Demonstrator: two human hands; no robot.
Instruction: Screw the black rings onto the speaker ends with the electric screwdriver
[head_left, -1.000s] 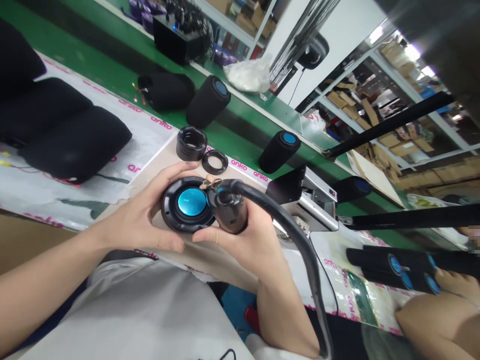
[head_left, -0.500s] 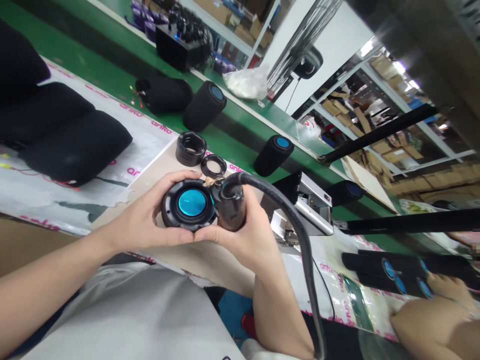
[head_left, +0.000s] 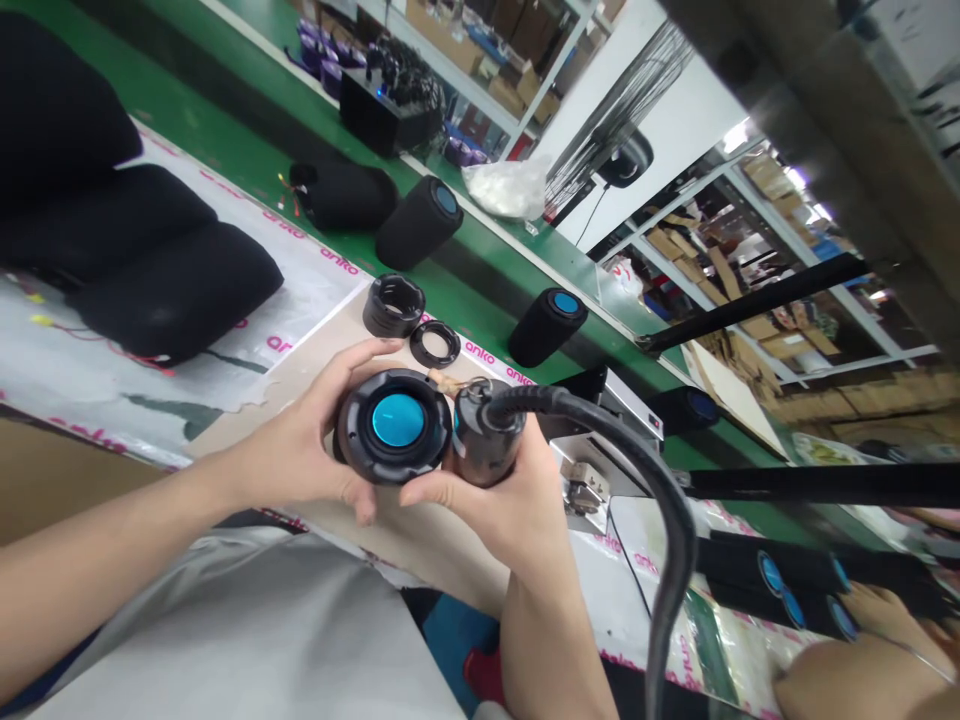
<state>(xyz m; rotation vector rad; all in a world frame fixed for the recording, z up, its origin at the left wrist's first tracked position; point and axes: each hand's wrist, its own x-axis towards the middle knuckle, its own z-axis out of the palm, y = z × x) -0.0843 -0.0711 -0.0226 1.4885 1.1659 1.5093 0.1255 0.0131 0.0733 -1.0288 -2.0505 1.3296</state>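
Observation:
My left hand [head_left: 311, 445] is curved around the side of a black cylindrical speaker [head_left: 397, 420], seen from its end, with a blue disc in the middle. In my right hand [head_left: 525, 510] is a dark corded electric screwdriver [head_left: 484, 440], held upright against the speaker's right side. A thick black cable [head_left: 637, 440] arches from its top, where a metal ring also shows. The screwdriver's tip is hidden below. Beyond the speaker lie a deep black ring [head_left: 393, 322] and a flatter black ring [head_left: 451, 345].
Black speakers [head_left: 418, 222] stand on the green bench, one more [head_left: 547, 325] farther right. Black fabric-covered pieces [head_left: 180, 290] with loose wires lie left. A silver machine [head_left: 600, 440] sits to the right. A co-worker's hand [head_left: 885, 610] is near other blue-ended speakers at lower right.
The speaker and screwdriver have shifted slightly right and down in view, partly with the camera. The screwdriver leans differently, and my left thumb has moved apart from my right thumb.

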